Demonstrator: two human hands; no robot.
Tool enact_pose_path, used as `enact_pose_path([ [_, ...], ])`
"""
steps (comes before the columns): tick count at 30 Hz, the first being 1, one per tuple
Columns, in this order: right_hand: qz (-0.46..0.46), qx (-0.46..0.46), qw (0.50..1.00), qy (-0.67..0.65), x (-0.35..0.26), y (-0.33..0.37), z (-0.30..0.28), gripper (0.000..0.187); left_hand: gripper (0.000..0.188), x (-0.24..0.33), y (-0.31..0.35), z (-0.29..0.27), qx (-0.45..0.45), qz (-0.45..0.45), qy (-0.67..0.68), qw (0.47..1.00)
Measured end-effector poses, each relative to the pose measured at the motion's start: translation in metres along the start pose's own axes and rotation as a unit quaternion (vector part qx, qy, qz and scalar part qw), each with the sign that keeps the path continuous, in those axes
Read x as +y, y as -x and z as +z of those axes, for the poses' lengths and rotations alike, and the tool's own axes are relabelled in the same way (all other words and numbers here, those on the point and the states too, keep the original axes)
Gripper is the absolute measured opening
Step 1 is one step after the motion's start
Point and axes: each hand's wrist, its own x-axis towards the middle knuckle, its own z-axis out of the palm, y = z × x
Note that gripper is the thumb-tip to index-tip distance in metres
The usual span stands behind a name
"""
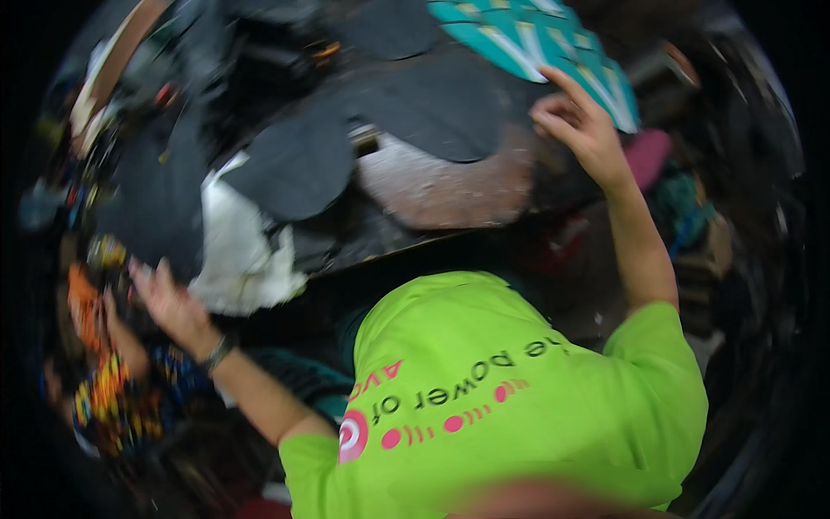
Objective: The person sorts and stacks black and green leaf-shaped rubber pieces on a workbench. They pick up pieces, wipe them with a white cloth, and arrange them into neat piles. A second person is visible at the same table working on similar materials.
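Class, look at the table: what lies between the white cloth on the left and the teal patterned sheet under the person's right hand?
In the head view, between the white cloth and the teal patterned sheet lie dark grey oval cut-outs overlapping a worn pinkish board. The right hand touches the teal sheet.

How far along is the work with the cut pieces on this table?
Done: several dark cut pieces already lie spread over the table, beside a white cloth. In hand: the right hand touches the teal patterned sheet at the far edge; the left hand reaches toward colourful fabric at the left, fingers spread. Left: the teal sheet looks uncut, though blur hides detail.
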Motion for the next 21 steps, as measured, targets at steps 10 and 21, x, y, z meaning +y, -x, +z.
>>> enact_pose_path([
  [10, 0.131, 0.043, 0.805, 0.577, 0.132, -0.066, -0.165, 0.091, 0.053, -0.062, -0.024, -0.060, -0.011, 0.011, -0.474, 0.880],
  [21, 0.107, -0.136, 0.750, 0.638, 0.095, -0.062, -0.153, 0.068, 0.031, 0.005, 0.051, 0.044, -0.083, 0.217, -0.334, 0.914],
])
